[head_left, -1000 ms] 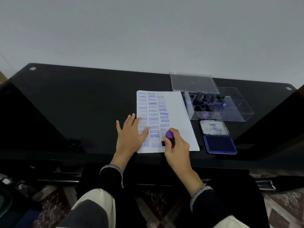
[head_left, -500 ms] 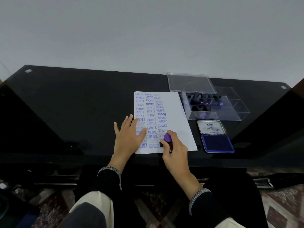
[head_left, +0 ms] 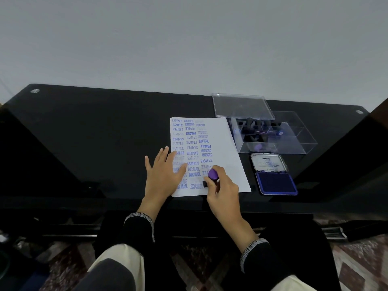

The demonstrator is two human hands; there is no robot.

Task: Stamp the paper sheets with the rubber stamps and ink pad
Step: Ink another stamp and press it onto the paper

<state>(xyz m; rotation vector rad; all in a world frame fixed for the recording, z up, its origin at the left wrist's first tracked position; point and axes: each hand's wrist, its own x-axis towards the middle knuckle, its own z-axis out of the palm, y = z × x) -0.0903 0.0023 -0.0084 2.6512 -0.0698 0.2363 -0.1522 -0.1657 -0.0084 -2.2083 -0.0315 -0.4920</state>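
Head view: glossy black table [head_left: 105,133] (pale wall [head_left: 189,38] behind).

1. A plain pale grey wall [head_left: 189,38] fills the upper view.
2. A glossy black table [head_left: 94,133] stands against it.
3. The floor [head_left: 357,265] below looks patterned, possibly marble tile or carpet.

The left hand [head_left: 163,175] lay flat with fingers spread; the right hand [head_left: 222,190] was curled in a grip, both forearms reaching forward.
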